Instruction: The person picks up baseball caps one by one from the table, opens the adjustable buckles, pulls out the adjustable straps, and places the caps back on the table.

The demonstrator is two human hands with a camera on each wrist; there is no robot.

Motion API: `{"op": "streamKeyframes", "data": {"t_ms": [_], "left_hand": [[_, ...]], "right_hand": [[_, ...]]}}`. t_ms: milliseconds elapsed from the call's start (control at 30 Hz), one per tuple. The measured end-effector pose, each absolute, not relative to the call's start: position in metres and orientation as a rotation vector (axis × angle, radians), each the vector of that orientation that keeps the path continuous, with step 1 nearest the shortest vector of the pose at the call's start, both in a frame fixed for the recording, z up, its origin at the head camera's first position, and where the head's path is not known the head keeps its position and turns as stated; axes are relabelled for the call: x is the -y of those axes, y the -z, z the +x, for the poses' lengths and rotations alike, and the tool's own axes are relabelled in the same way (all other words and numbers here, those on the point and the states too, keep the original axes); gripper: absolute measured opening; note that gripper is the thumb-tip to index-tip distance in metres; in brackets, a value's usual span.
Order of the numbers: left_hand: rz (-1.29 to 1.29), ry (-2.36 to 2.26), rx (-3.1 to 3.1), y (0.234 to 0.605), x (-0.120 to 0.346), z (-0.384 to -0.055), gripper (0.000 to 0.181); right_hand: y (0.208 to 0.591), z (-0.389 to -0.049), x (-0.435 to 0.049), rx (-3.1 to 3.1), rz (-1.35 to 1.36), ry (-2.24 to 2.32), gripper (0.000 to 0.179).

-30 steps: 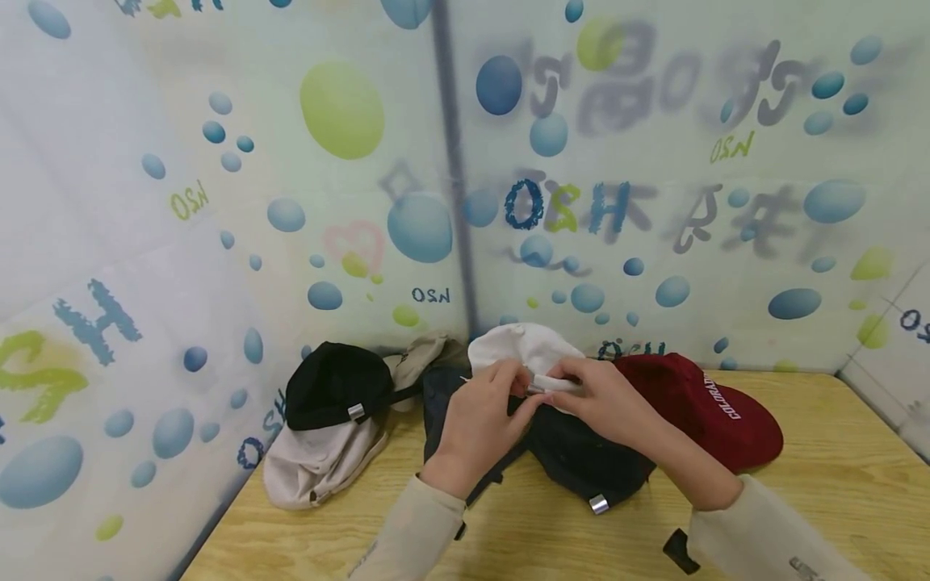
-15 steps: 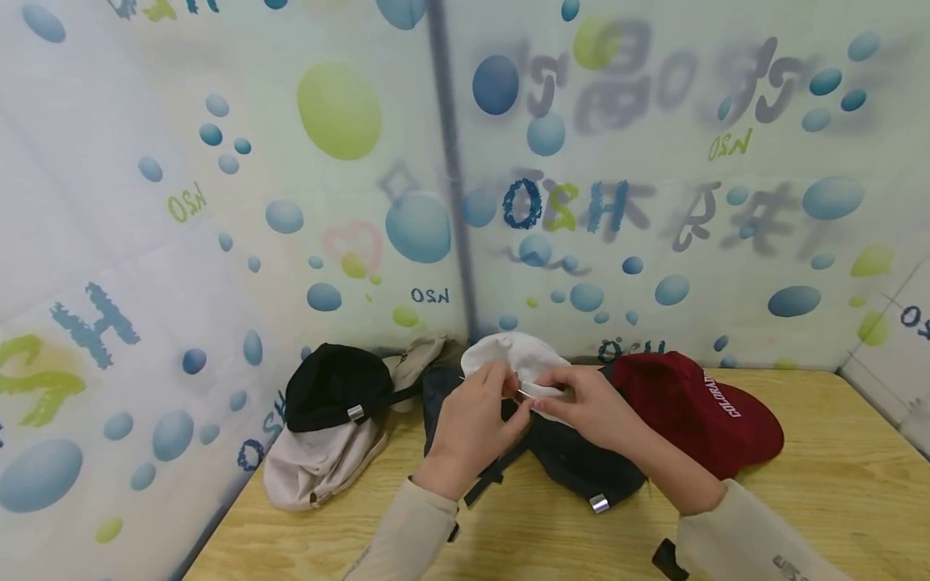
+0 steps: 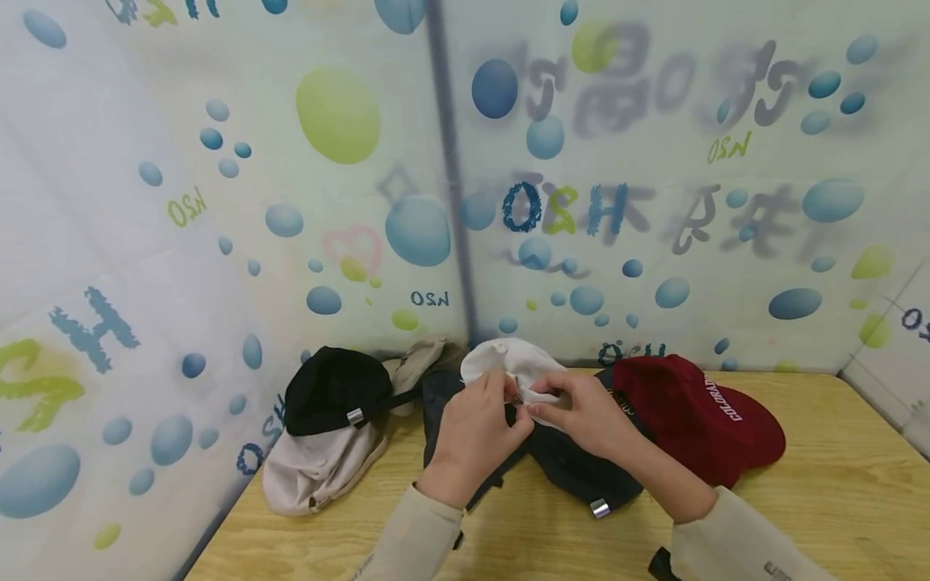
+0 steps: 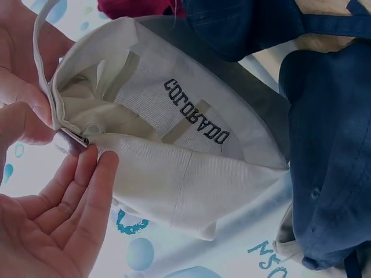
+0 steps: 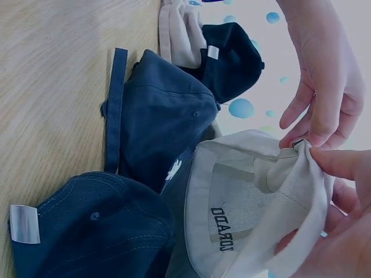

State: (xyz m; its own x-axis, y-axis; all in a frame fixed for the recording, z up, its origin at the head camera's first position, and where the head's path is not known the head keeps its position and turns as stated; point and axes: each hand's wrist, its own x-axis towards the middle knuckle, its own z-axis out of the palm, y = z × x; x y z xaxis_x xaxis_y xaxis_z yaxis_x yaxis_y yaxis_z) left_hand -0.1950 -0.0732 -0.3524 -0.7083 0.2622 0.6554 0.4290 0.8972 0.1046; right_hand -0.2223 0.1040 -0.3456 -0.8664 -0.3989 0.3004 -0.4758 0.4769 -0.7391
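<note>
Both hands hold a white baseball cap (image 3: pixel 501 355) near the middle of the head view, above the dark caps. My left hand (image 3: pixel 471 432) pinches the metal buckle (image 4: pixel 75 142) at the cap's back strap between thumb and fingers. My right hand (image 3: pixel 590 413) pinches the strap and edge right beside the buckle. In the left wrist view the cap's hollow faces the camera, with dark COLORADO lettering (image 4: pixel 197 113) inside the front. A loop of strap (image 4: pixel 42 49) rises from the buckle. Fingers partly hide the buckle.
On the wooden table (image 3: pixel 835 484) lie two dark navy caps (image 5: pixel 156 110) (image 5: pixel 104 226). A maroon cap (image 3: pixel 683 411) sits to the right. At left a black cap (image 3: pixel 334 391) rests on a pale pinkish cap (image 3: pixel 312 476), with a tan cap (image 3: pixel 417 363) behind. A printed curtain (image 3: pixel 363 194) stands behind.
The white cap and both hands have come slightly lower and to the left. The light strip seen between the fingertips a second ago is now mostly hidden. Both hands keep their grip.
</note>
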Motion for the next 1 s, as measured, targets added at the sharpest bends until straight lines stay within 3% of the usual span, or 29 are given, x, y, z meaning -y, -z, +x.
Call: {"op": "streamKeyframes", "data": {"t_ms": [1000], "left_hand": [[-0.517, 0.439, 2.390, 0.354, 0.087, -0.199, 0.017]], "right_hand": [[0.354, -0.220, -0.101, 2.591, 0.715, -1.409, 0.007]]}}
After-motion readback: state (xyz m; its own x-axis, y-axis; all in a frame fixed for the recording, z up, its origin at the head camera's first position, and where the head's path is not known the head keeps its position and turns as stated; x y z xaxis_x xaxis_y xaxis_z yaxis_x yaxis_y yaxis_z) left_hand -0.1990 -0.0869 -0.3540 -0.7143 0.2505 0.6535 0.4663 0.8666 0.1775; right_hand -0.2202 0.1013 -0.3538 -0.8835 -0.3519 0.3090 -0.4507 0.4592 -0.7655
